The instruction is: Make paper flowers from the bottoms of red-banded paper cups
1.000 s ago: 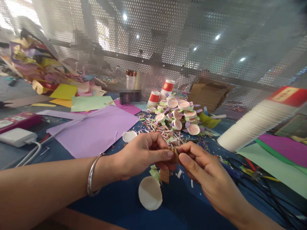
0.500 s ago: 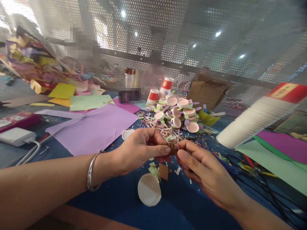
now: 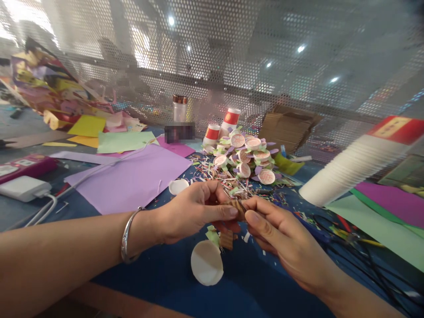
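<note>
My left hand (image 3: 195, 211) and my right hand (image 3: 281, 238) meet over the blue table (image 3: 159, 282), both pinching a small brown corrugated cardboard piece (image 3: 239, 207) between thumbs and fingers. A silver bangle sits on my left wrist. Just below the hands lie a second brown cardboard bit (image 3: 227, 239), a green paper scrap and a white paper disc (image 3: 206, 263). Beyond the hands is a heap of paper flowers with round cup-bottom centres (image 3: 247, 157), ringed by coloured paper shreds.
A long stack of white paper cups (image 3: 351, 168) lies at right over green and purple sheets. A purple sheet (image 3: 132, 179) lies left, with a white charger (image 3: 23, 187) and cable. Cardboard strips (image 3: 286, 128), two red-banded cups and a jar stand before the perforated metal screen.
The hands have stayed together on the cardboard piece, with small shifts of the fingers. The view has shifted slightly.
</note>
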The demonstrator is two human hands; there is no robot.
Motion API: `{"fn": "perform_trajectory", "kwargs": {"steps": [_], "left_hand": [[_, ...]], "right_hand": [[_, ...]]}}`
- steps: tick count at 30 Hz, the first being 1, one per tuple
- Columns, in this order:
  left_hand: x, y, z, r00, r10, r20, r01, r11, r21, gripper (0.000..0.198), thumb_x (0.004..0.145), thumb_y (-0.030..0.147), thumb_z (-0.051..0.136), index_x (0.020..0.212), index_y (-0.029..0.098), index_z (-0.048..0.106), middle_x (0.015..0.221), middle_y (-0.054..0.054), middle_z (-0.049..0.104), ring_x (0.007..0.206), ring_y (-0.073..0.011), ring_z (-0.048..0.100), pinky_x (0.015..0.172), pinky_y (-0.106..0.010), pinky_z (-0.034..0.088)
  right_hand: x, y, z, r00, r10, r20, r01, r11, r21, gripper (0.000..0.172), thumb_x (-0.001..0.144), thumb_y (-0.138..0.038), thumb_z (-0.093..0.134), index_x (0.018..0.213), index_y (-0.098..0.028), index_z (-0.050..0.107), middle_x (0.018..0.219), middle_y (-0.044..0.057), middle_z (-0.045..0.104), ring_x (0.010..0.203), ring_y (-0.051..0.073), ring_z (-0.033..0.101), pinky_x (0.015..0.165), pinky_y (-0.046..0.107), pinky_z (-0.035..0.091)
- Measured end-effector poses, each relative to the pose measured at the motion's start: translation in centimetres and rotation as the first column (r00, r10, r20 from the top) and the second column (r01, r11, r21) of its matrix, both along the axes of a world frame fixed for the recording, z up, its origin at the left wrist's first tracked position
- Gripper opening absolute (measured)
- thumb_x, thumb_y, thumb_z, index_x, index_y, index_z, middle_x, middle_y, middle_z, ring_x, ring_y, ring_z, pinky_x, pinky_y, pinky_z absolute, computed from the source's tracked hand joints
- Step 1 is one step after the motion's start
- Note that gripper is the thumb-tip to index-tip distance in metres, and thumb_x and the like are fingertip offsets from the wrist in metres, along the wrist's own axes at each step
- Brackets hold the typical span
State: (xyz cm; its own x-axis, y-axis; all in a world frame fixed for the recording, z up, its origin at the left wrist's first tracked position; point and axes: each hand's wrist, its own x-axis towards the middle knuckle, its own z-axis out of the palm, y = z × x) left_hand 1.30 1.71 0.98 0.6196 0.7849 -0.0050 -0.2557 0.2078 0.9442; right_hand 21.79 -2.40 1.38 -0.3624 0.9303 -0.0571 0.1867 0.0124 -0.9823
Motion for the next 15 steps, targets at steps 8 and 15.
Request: {"fn": "perform_trajectory", "kwargs": {"steps": [8, 15], "left_hand": [[-0.18, 0.57, 0.00, 1.000, 0.008, -0.004, -0.008, 1.000, 0.010, 0.031, 0.076, 0.021, 0.084, 0.075, 0.014, 0.054, 0.073, 0.002, 0.065, 0.070, -0.0074, 0.058, 0.070, -0.022, 0.043], [-0.12, 0.56, -0.16, 1.000, 0.009, 0.010, -0.010, 1.000, 0.001, 0.035, 0.073, 0.026, 0.088, 0.074, 0.015, 0.054, 0.071, 0.002, 0.064, 0.068, -0.0082, 0.057, 0.067, -0.023, 0.041]], "right_hand": [[-0.10, -0.06, 0.04, 1.000, -0.017, -0.001, 0.017, 1.000, -0.015, 0.037, 0.098, -0.057, 0.059, 0.090, -0.021, 0.054, 0.064, -0.009, 0.031, 0.052, 0.008, 0.021, 0.045, 0.024, 0.016], [-0.16, 0.08, -0.03, 1.000, -0.012, -0.019, 0.011, 0.999, -0.046, 0.037, 0.097, -0.057, 0.060, 0.088, -0.021, 0.055, 0.067, -0.007, 0.032, 0.055, 0.009, 0.023, 0.047, 0.025, 0.016]]}}
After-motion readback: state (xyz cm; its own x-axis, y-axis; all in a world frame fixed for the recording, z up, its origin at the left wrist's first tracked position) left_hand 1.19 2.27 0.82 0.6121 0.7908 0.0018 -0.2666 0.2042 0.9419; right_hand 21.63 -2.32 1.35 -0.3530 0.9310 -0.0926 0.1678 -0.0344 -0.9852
